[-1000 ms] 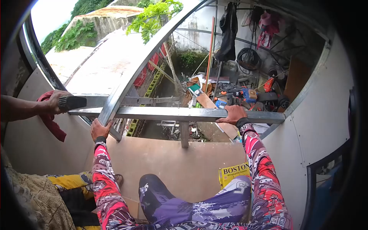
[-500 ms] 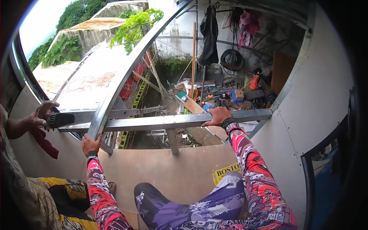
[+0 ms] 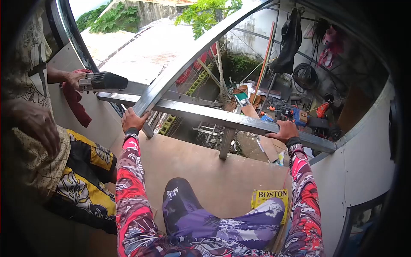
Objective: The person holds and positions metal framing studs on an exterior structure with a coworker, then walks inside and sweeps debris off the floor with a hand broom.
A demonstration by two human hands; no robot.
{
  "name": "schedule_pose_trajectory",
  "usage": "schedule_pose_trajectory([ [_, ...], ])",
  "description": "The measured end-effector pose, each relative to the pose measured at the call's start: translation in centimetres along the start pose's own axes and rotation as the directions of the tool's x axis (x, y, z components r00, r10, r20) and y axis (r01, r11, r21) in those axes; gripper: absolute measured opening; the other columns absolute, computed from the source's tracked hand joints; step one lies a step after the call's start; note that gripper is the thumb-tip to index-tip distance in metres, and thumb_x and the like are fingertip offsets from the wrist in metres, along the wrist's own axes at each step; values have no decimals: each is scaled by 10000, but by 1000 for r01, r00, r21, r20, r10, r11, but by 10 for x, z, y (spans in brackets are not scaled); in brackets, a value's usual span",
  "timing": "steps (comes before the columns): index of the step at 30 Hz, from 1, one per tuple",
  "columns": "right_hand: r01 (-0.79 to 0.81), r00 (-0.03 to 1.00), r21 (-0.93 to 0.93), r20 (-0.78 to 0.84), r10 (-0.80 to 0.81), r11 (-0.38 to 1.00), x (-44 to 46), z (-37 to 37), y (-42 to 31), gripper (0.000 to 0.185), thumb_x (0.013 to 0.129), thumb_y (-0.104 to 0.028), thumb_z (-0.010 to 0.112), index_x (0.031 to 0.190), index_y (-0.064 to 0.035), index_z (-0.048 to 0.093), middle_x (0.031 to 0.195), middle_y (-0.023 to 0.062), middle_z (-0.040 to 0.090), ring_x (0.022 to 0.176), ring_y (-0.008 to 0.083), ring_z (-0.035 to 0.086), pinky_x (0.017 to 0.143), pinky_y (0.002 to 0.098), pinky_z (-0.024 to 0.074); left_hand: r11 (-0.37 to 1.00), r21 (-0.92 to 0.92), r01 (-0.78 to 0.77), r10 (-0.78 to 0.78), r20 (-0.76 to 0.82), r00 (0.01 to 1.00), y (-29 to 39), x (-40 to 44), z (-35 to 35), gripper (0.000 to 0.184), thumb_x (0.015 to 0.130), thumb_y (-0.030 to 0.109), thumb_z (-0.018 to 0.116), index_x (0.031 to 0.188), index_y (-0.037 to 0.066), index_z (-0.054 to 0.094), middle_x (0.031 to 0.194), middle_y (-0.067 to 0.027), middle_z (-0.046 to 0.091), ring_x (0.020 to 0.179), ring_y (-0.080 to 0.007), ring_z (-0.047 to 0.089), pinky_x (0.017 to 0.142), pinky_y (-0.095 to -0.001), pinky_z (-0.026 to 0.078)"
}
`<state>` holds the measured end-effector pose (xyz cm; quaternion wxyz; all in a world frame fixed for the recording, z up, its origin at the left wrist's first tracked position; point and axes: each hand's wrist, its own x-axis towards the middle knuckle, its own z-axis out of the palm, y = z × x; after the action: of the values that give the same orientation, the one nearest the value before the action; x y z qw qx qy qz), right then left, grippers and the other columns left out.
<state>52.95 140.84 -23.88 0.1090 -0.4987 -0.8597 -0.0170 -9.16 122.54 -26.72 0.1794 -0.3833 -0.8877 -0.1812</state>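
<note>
Left hand (image 3: 134,119) clasps the slanted bar (image 3: 155,92), right hand's (image 3: 283,130) grip curls over the crossbar (image 3: 205,114): stiff metal, probably slick, best held around its edges.

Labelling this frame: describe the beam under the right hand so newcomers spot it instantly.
Find the tan panel; look just past its far edge. The metal beam there, under the right hand, is straight and runs crosswise; the neighbouring bar under the left hand curves upward.

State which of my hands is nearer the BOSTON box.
Right. The right hand holds the metal tube beyond the box; the left hand is farther off, leftward.
</note>
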Motion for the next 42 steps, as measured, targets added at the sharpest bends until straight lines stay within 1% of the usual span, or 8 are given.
schedule_pose_trajectory([
  [8,-21,1000,-13,-21,21,1000,-2,1,-2,804,587,-808,742,818,-38,708,772,178,711,772,353,714,724,465,565,1000,-3,29,-29,26,999,2,1,1,909,727,742,705,1241,8,556,1228,-197,611,1192,-350,562,1008,-478,448],
  [13,-53,998,-39,-28,51,998,-1,3,3,858,574,-865,701,806,-39,711,757,181,708,770,367,713,741,486,563,999,20,25,-23,-61,998,11,-7,-7,926,732,725,708,1300,15,532,1236,-177,609,1183,-347,568,994,-481,455],
  [27,-50,998,-39,-36,48,998,-2,2,2,855,571,-861,712,904,-74,748,789,164,722,779,352,717,756,472,572,997,63,48,-32,-236,971,16,-16,3,995,736,699,710,1396,-11,482,1261,-164,605,1204,-322,559,1072,-477,401],
  [32,-49,999,-28,-16,48,998,-4,-1,2,846,588,-855,707,910,-74,752,791,156,723,785,356,715,761,471,568,997,60,49,-35,-218,975,18,-17,-1,863,726,648,758,1280,25,535,1194,-151,620,1173,-323,569,1032,-470,430],
  [37,-60,998,-36,-9,60,998,-4,1,4,846,599,-860,692,915,-77,752,818,163,724,802,362,713,777,476,564,997,63,51,-37,-205,978,19,-18,-4,876,722,661,755,1280,20,542,1196,-155,618,1157,-330,581,1011,-467,445],
  [38,-81,995,-57,52,84,995,-1,1,6,893,596,-832,715,1213,-186,727,846,169,733,820,365,715,807,486,570,996,66,52,-38,-202,979,19,-18,-4,861,724,643,763,1278,24,536,1193,-148,613,1139,-325,586,1009,-465,441],
  [40,-84,996,-45,28,86,995,-4,2,6,880,597,-831,716,1194,-185,733,842,175,730,817,373,713,814,487,569,992,122,34,-27,-63,998,33,-28,-31,710,849,602,665,1258,36,537,1237,-171,604,1165,-309,589,1010,-451,457],
  [42,-82,996,-38,15,83,996,-4,0,4,860,598,-845,703,1100,-148,739,843,177,726,824,374,712,813,484,566,994,106,25,-12,-116,993,11,-19,-4,727,848,605,664,1286,39,534,1238,-158,607,1184,-306,578,1013,-447,455],
])
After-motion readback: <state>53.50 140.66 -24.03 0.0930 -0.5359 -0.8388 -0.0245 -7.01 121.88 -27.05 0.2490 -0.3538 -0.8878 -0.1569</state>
